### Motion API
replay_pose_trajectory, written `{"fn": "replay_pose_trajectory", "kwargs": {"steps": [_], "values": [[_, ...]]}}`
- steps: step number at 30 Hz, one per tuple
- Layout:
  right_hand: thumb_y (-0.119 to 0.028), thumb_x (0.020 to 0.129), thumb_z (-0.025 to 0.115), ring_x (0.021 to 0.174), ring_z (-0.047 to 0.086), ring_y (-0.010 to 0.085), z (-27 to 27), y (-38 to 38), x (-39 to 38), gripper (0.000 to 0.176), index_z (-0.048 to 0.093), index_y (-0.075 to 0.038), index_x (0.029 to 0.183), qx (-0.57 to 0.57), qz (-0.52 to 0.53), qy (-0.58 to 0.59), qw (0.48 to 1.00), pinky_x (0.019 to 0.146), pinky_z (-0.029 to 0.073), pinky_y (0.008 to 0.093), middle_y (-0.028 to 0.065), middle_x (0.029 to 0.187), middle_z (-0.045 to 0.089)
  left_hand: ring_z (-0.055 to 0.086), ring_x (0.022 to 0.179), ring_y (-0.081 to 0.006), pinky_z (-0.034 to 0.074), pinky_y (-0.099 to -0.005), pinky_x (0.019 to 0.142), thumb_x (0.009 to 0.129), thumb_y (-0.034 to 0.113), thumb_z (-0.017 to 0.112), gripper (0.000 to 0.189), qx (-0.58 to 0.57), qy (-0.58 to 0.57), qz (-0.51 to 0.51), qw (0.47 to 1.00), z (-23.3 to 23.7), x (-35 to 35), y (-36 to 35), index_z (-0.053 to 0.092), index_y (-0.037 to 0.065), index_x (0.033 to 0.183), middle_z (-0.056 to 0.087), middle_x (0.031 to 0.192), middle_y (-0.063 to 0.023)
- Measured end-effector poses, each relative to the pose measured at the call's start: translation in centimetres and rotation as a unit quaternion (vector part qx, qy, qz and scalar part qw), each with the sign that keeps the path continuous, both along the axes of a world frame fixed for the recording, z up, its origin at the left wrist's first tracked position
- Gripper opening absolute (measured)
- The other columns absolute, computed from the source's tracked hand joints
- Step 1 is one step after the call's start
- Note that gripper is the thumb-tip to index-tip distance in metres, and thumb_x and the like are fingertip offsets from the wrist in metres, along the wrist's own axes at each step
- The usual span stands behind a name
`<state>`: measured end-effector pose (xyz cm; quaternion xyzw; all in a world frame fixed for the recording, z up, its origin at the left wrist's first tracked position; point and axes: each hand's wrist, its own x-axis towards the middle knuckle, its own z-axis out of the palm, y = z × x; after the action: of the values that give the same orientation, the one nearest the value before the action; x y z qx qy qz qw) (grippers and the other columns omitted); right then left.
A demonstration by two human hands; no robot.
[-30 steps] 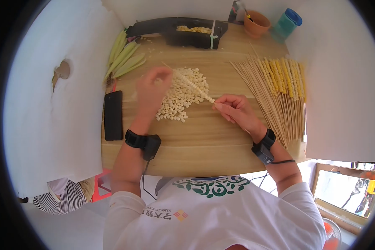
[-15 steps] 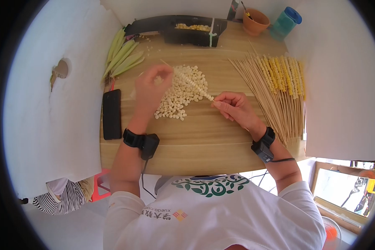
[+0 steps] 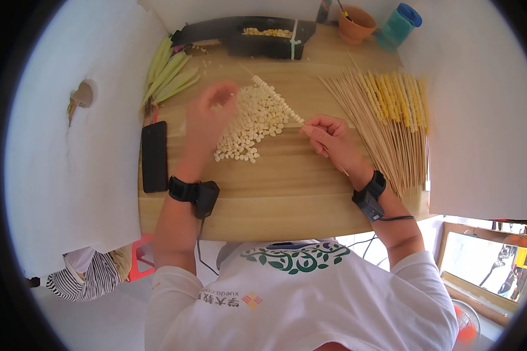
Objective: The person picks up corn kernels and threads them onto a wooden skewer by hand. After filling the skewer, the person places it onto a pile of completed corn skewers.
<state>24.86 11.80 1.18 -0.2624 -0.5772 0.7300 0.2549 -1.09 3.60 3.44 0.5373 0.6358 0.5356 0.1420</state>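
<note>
My right hand (image 3: pixel 332 142) pinches the lower part of a thin wooden skewer (image 3: pixel 275 97) threaded with a row of pale corn kernels. The skewer slants up and left, its bare tip free in the air. Behind it, a pile of loose pale corn kernels (image 3: pixel 246 126) lies on the wooden table. My left hand (image 3: pixel 212 108), smeared by motion, hovers at the pile's left side, apart from the skewer. Its fingers are bent, but whether they hold a kernel cannot be made out.
Bare skewers (image 3: pixel 386 155) lie at the right, with several kernel-threaded skewers (image 3: pixel 395 99) on top. Corn husks (image 3: pixel 170 76) and a black phone (image 3: pixel 154 157) are at the left. A black container (image 3: pixel 266 48) with kernels, a clay pot (image 3: pixel 356 26) and a blue-lidded jug (image 3: pixel 397 29) stand at the back.
My left hand has moved off the skewer's tip, slightly left. The skewer in my right hand now points more steeply up, its tip uncovered. The whole view has shifted slightly.
</note>
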Motion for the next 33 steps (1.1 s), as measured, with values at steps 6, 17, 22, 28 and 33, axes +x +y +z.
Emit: {"fn": "replay_pose_trajectory", "kwargs": {"steps": [6,17,22,28,33], "values": [[-0.015,0.092,0.060,0.047,0.041,0.0015,0.3,0.1,0.0,0.015,0.064,-0.001,0.090,-0.035,-0.018,0.011,0.999,0.041,0.030,0.0171,-0.0036,0.059,0.050,0.057,0.081,-0.0170,0.044,-0.0295,0.070,0.081,0.006,0.066,0.015,-0.070,0.171,-0.061,0.981,-0.5,-0.1,-0.1,0.066,0.005,0.096,0.064,0.089,-0.0053],[-0.013,0.092,0.060,0.047,0.039,0.0012,0.2,0.0,-0.1,0.013,0.065,-0.002,0.091,-0.016,-0.004,0.008,1.000,0.042,0.029,0.0168,-0.0040,0.059,0.050,0.053,0.087,-0.0278,0.043,-0.0359,0.077,0.082,0.008,0.065,0.011,-0.072,0.258,-0.065,0.961,-1.5,0.5,0.1,0.064,0.003,0.091,0.060,0.088,-0.0096],[-0.013,0.091,0.061,0.047,0.039,0.0008,0.0,0.1,-0.1,0.011,0.065,-0.003,0.091,-0.013,-0.005,-0.010,1.000,0.042,0.029,0.0170,-0.0043,0.058,0.050,0.053,0.084,-0.0278,0.043,-0.0356,0.074,0.083,0.006,0.063,0.008,-0.063,0.258,-0.062,0.962,-1.6,0.6,0.1,0.061,0.001,0.088,0.058,0.085,-0.0100],[-0.013,0.091,0.062,0.047,0.040,0.0008,-0.1,0.1,0.0,0.010,0.064,-0.003,0.092,-0.002,0.002,-0.006,1.000,0.043,0.031,0.0171,-0.0042,0.057,0.051,0.054,0.080,-0.0247,0.044,-0.0333,0.069,0.084,0.006,0.062,0.008,-0.047,0.258,-0.060,0.963,-1.8,0.7,0.2,0.060,0.001,0.090,0.058,0.085,-0.0095],[-0.014,0.091,0.062,0.048,0.043,0.0008,0.5,-0.1,0.0,0.011,0.064,-0.003,0.092,0.011,0.010,-0.017,1.000,0.043,0.031,0.0170,-0.0038,0.058,0.052,0.055,0.067,-0.0066,0.044,-0.0210,0.061,0.090,0.011,0.062,0.011,-0.084,-0.124,-0.036,0.988,-2.0,0.4,0.7,0.062,0.001,0.095,0.066,0.083,-0.0039]]}}
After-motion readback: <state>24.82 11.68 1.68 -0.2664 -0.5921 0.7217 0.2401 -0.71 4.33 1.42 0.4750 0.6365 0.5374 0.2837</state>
